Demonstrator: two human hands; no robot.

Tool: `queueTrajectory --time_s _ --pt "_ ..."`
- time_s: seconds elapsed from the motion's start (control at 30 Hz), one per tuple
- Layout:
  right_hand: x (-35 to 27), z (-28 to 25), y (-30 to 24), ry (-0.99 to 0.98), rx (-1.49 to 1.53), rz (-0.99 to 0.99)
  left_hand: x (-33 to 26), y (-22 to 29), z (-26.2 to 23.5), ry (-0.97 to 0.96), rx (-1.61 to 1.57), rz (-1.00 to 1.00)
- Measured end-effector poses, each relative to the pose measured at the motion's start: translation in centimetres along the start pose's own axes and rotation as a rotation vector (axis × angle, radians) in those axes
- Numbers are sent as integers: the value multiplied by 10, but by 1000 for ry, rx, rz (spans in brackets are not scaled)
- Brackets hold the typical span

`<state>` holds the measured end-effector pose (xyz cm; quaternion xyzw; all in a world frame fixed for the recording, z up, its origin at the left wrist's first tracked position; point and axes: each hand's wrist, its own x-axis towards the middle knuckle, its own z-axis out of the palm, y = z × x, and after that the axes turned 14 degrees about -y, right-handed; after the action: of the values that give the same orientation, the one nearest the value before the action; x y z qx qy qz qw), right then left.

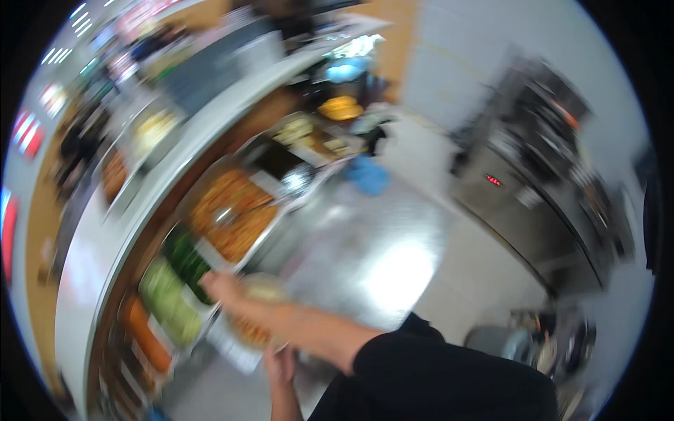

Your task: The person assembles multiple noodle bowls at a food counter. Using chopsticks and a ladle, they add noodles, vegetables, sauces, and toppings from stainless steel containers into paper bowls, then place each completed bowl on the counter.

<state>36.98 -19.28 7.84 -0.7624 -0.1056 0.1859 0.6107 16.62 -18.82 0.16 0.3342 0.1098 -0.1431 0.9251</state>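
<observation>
My right arm, in a black sleeve, reaches across a round bowl (264,287) on the steel counter. The bowl holds orange-brown food, partly hidden under the forearm. At the edge of a bin of dark green shredded vegetable (184,261) is my right hand (222,288), its fingers too blurred to read. My left hand (279,363) is closed at the bowl's near rim. Left of the green bin lie bins of pale green shreds (168,302) and something orange (146,335). Beyond the hands, a large tray of reddish-orange food (235,214) has a metal spoon (226,216) in it.
Farther along stand a dark bin (277,160) and a tray of pale yellow pieces (295,131). A blue cloth (366,175) lies on the steel counter (344,259). A white raised ledge (151,203) borders the left. Right, across the floor, stands a steel appliance (519,210).
</observation>
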Motion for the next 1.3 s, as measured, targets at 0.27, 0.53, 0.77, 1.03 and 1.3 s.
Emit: queueTrajectory --time_s 0.27,0.53,0.77,1.03,1.3 --pt "11 -21 9 58 262 -29 0 -4 -3 14 -119 124" --pt "18 -49 -16 -219 63 -134 -1 0 6 -8 -90 155" --pt "29 -22 2 -44 61 -15 -1 -3 -1 -5 -76 135" --pt "29 -36 8 -14 186 -41 0 -5 -2 41 -117 107" --pt "16 -66 9 -11 566 -40 0 -7 -5 24 -94 123"
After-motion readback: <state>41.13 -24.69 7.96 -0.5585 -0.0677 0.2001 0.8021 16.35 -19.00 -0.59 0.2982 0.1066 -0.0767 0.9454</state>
